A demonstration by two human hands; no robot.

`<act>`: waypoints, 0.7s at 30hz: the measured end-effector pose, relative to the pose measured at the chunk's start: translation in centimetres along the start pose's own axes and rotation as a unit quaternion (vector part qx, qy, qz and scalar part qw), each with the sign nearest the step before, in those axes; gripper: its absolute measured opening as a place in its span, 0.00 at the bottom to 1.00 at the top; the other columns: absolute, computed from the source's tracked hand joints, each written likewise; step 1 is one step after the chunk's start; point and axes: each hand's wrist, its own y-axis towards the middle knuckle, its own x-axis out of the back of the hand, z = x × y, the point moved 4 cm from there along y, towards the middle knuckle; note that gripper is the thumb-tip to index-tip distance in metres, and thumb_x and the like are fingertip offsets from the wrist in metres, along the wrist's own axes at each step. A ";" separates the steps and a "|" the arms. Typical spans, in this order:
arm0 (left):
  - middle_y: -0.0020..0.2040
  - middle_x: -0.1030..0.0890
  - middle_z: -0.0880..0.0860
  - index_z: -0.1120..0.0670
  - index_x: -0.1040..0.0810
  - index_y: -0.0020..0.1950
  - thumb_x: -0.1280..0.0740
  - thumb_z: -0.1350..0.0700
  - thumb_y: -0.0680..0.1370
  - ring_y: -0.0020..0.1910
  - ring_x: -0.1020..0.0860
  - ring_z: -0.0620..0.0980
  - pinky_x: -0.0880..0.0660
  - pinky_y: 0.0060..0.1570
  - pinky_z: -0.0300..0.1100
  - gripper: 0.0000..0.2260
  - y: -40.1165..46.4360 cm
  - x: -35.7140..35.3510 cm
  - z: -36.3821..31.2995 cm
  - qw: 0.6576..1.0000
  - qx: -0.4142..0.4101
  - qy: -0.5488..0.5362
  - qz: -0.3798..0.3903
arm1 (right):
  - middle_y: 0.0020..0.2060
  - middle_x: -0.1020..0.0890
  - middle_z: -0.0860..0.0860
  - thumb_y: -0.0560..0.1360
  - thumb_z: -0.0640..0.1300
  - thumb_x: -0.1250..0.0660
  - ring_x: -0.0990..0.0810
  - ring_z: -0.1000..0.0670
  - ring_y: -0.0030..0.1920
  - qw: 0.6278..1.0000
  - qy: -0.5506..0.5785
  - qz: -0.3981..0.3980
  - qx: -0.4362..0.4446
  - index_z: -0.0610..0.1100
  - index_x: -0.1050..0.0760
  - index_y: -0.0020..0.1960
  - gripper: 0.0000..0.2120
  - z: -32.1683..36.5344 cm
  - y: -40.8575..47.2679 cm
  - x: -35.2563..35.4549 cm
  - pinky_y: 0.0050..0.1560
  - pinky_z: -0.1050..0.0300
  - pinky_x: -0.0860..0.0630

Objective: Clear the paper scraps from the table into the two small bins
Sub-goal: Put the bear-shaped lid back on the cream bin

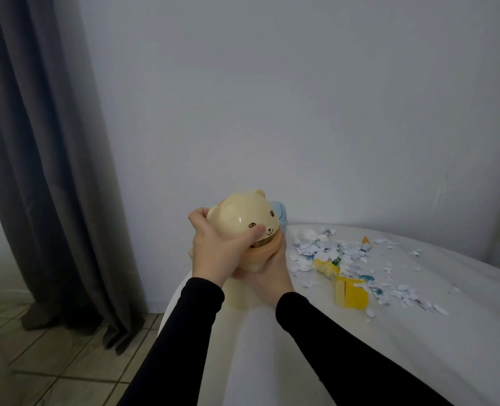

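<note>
Right hand: the right hand (267,269) cups the base of the bear-shaped bin (244,222) from below and behind, its fingers wrapped round the orange lower section; it carries the weight.
Left hand: the left hand (216,249) clasps the cream domed lid from its own side, thumb laid across the bear's face, fingers curled over the dome. Both hands are busy with the one bin; neither is free.
Bin attitude: the bin is lifted clear of the surface (316,356) and tilted, its long axis leaning away from the person and toward the left hand's side; a dark gap shows between lid and base.
Second bin: a pale blue bin (281,212) peeps out just behind the bear bin, on the far side of both hands, mostly hidden.
Dustpan: a yellow dustpan with brush (349,291) lies out beyond the right hand, on that hand's outer side, near but not touching it.
Scraps: the paper scraps (325,250) lie scattered farther out on the right hand's side, round and past the dustpan; many are left.
Deciding relation: everything left to clear lies to the right hand's side, so that hand seems the nearer one to reach it, once the bin is set down.
</note>
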 end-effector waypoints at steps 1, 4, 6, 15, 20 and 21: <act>0.50 0.30 0.39 0.43 0.42 0.52 0.24 0.36 0.52 0.56 0.25 0.50 0.28 0.60 0.55 0.39 0.2 0.0 0.1 1.000 0.000 0.003 0.003 | 0.60 0.24 0.58 0.48 0.50 0.14 0.20 0.55 0.57 1.000 0.001 0.001 -0.008 0.62 0.44 0.66 0.56 -0.1 0.0 -0.3 0.55 0.47 0.21; 0.50 0.30 0.39 0.42 0.42 0.53 0.23 0.36 0.52 0.56 0.25 0.50 0.29 0.60 0.54 0.39 0.8 -0.1 0.0 1.000 0.003 0.002 0.007 | 0.61 0.25 0.60 0.47 0.53 0.15 0.21 0.57 0.58 1.000 -0.021 -0.001 -0.017 0.62 0.47 0.68 0.59 -0.2 -0.1 -0.4 0.57 0.48 0.22; 0.50 0.30 0.38 0.43 0.42 0.54 0.23 0.37 0.53 0.55 0.25 0.50 0.28 0.60 0.54 0.39 1.2 0.0 0.1 1.000 0.006 -0.004 0.005 | 0.62 0.27 0.60 0.48 0.53 0.15 0.23 0.58 0.59 0.999 -0.035 -0.002 -0.024 0.62 0.50 0.69 0.60 -0.4 -0.1 -0.2 0.59 0.50 0.23; 0.58 0.27 0.47 0.33 0.45 0.58 0.26 0.37 0.56 0.58 0.25 0.53 0.30 0.62 0.57 0.38 2.0 -0.3 0.8 1.000 -0.017 -0.002 0.004 | 0.62 0.26 0.60 0.47 0.53 0.15 0.23 0.59 0.59 1.000 -0.012 0.000 -0.029 0.81 0.53 0.55 0.56 -0.8 0.5 -0.9 0.59 0.52 0.23; 0.65 0.33 0.43 0.33 0.43 0.66 0.29 0.37 0.61 0.66 0.31 0.48 0.32 0.65 0.55 0.37 1.7 -0.6 1.2 0.992 -0.104 0.067 0.020 | 0.63 0.28 0.58 0.45 0.55 0.17 0.23 0.59 0.59 0.999 -0.015 0.017 -0.030 0.70 0.55 0.66 0.62 -1.0 0.8 -1.1 0.58 0.57 0.23; 0.65 0.33 0.43 0.34 0.43 0.67 0.29 0.37 0.61 0.66 0.32 0.47 0.32 0.65 0.54 0.38 1.6 -0.6 1.4 0.991 -0.109 0.071 0.020 | 0.63 0.27 0.58 0.46 0.54 0.17 0.23 0.59 0.58 0.999 -0.013 0.020 -0.032 0.67 0.55 0.67 0.62 -1.0 0.9 -1.1 0.57 0.58 0.23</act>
